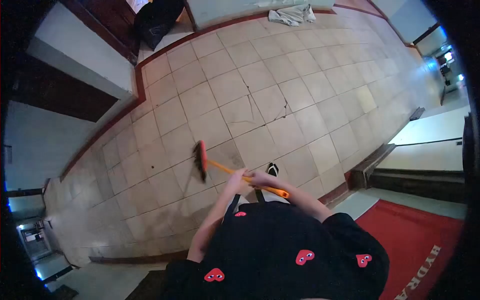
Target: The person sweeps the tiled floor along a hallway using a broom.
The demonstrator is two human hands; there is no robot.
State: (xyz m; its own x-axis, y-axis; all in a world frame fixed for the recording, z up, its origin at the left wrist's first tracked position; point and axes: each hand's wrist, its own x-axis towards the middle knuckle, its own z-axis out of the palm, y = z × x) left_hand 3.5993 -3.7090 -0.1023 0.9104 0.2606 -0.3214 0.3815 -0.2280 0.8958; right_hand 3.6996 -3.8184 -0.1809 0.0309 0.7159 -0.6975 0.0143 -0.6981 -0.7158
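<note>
An orange-handled broom slants across the view, its red head with dark bristles low over or on the tiled floor; contact is hard to tell. My left hand is closed round the orange handle, on the side nearer the broom head. Close beside it, my right hand grips the same handle nearer its free end. Below the hands, a dark shoe shows in part.
A pale cloth lies by the far wall. A black bag stands at a doorway, upper left. Dark debris dots the tiles. At the lower right are a red mat or banner and a dark ledge.
</note>
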